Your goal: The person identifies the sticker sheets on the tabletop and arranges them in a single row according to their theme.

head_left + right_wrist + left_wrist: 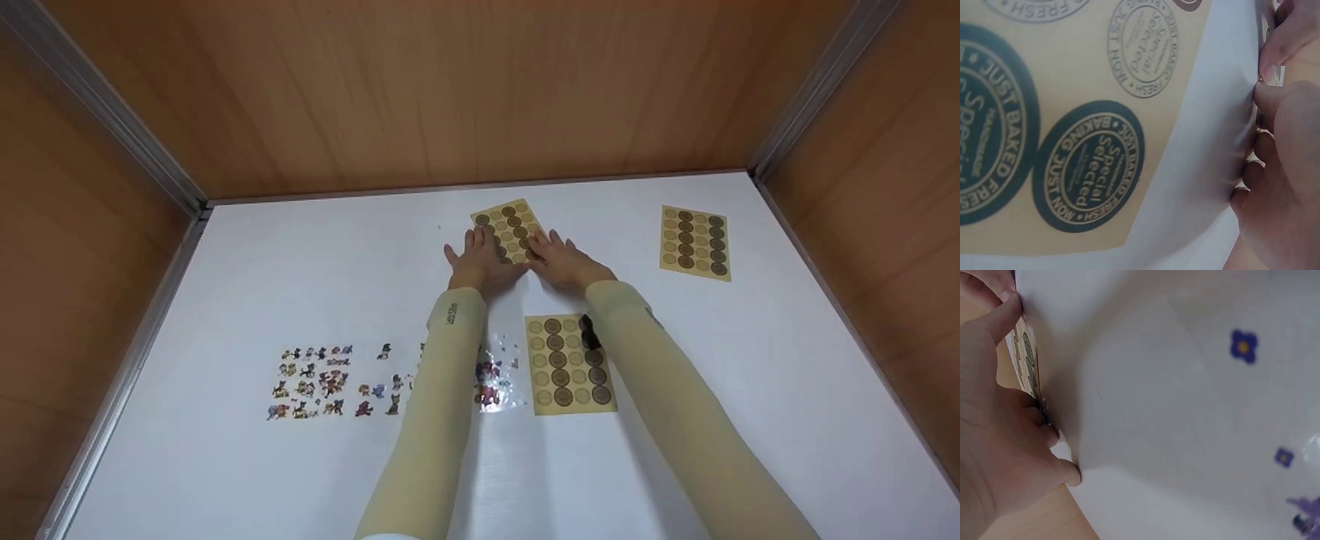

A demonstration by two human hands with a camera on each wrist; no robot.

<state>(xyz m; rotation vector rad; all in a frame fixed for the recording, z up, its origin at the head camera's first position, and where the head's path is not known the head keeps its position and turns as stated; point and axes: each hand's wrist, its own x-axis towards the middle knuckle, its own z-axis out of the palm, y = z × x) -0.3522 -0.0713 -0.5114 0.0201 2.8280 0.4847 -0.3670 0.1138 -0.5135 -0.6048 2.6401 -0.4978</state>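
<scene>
A tan sheet of round stickers (511, 223) lies tilted on the white table near the back wall. My left hand (476, 262) rests on its left side, fingers stretched out and spread. On its right side, my right hand (568, 266) presses with extended fingers. Both thumbs meet at the sheet's near edge. In the left wrist view, the sheet (1028, 354) shows as a thin strip beyond my left hand (1010, 444). My right hand (1280, 163) has its fingertips down at the surface in the right wrist view.
A second sticker sheet (559, 367) lies under my right forearm, with a small black object (590, 332) on it. A third sheet (694, 244) is at the back right. Colourful cartoon stickers (307, 382) spread at the front left, partly behind my left sleeve. Wooden walls (465, 90) enclose the table.
</scene>
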